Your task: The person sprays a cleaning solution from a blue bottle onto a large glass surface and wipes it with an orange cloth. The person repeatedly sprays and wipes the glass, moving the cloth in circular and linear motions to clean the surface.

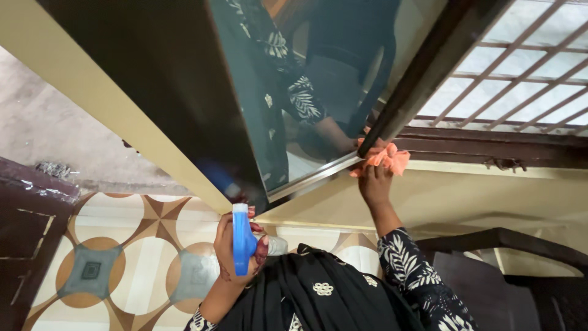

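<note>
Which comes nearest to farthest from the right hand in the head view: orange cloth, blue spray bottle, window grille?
1. orange cloth, pressed under the right hand at the glass pane's lower corner.
2. window grille, up and to the right.
3. blue spray bottle, lower left, held in the left hand.

Soft orange cloth (383,158) against glossy, mirror-like glass (306,92); smooth blue plastic sprayer (242,240); dark painted frame (422,67); matt cream wall (478,196); glossy patterned floor tiles (122,263).
</note>
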